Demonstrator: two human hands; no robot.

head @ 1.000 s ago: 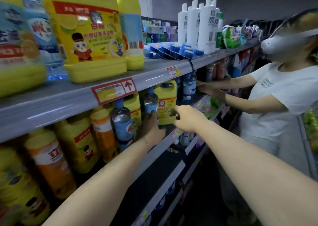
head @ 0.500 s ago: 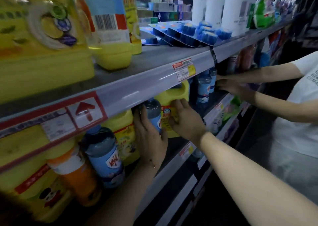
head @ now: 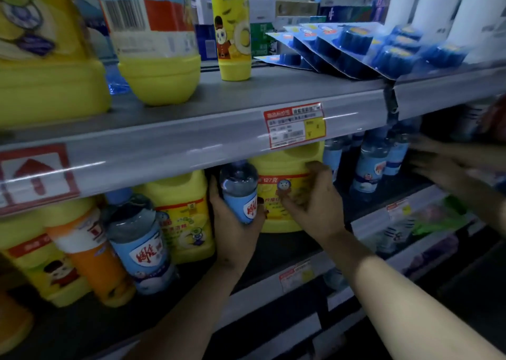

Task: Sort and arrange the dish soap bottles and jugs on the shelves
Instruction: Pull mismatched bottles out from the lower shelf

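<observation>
My left hand is wrapped around a clear blue-labelled bottle on the middle shelf, under the grey shelf rail. My right hand grips the front of a yellow jug just right of that bottle. Left of them stand another yellow jug, a second blue bottle, an orange bottle and a further yellow jug. On the upper shelf sit big yellow jugs and a slim yellow bottle.
Another person's hands reach into the same shelf at the right, next to several small blue bottles. Blue blister packs and white bottles fill the upper shelf's right side. Lower shelves with price tags run below.
The view has moved closer to the shelf. My left hand has closed around the blue bottle and my right hand has settled on the yellow jug's front.
</observation>
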